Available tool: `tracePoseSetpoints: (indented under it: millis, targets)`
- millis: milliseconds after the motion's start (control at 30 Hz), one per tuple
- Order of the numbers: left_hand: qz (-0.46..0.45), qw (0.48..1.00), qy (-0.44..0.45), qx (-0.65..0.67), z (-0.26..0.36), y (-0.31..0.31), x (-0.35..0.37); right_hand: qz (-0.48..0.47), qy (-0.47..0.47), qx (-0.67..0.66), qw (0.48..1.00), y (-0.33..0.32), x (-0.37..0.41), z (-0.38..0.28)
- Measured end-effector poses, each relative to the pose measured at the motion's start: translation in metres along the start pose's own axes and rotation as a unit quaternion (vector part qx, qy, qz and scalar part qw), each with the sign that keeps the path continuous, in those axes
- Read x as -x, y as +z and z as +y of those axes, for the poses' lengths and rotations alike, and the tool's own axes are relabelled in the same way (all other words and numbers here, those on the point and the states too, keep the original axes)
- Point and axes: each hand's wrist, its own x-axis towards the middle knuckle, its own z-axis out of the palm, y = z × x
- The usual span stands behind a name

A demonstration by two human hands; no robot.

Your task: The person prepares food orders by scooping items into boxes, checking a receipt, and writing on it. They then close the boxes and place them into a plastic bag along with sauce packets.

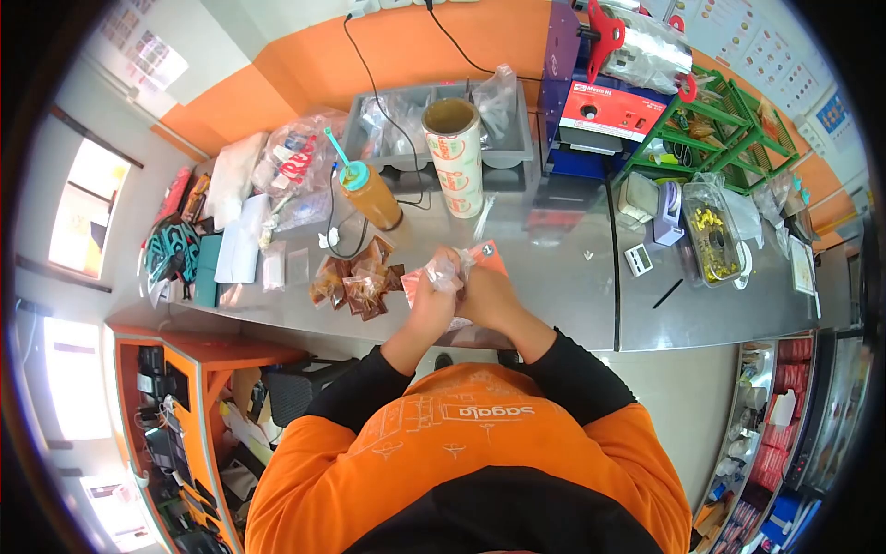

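Observation:
Both my hands meet over the front of the steel counter (554,295). My left hand (430,305) and my right hand (489,297) pinch a small clear plastic bag (446,271) between them, held just above the counter. An orange card or packet (491,253) lies under and behind the hands. A pile of brown filled sachets (355,282) sits just left of my left hand. What is inside the small bag is too small to tell.
Behind the hands stand a teal-capped bottle of orange liquid (371,196), a roll of printed film (455,155) and a grey tray of plastic bags (517,148). A sealing machine (611,103), a green rack (729,120), a clear tub with yellow pieces (712,235) and a black pen (666,294) are at the right.

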Motion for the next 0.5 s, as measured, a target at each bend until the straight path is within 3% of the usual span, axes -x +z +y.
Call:
tracePoseSetpoints:
  millis: [67, 100, 167, 267, 367, 500]
  targets:
    - [-0.034, 0.991, 0.051, -0.121, -0.014, -0.008, 0.002, 0.010, -0.024, -0.042, 0.999, 0.024, -0.012, 0.030]
    - [-0.040, 0.958, 0.137, -0.250, 0.009, -0.003, 0.003, 0.013, -0.037, -0.064, 0.997, 0.028, -0.013, 0.035]
    - [-0.048, 0.818, 0.297, -0.489, 0.051, 0.006, 0.005, 0.049, -0.124, -0.148, 0.980, 0.024, -0.008, 0.039]
    - [-0.098, 0.871, 0.258, -0.407, 0.039, 0.003, 0.006, 0.061, -0.223, -0.252, 0.940, 0.009, -0.003, 0.023]
    - [-0.170, 0.813, 0.228, -0.508, 0.045, -0.015, 0.000, 0.042, -0.307, -0.272, 0.911, 0.004, -0.006, 0.030]
    - [-0.242, 0.759, 0.334, -0.505, 0.054, -0.019, -0.015, -0.012, -0.314, -0.192, 0.929, 0.002, -0.014, 0.041]
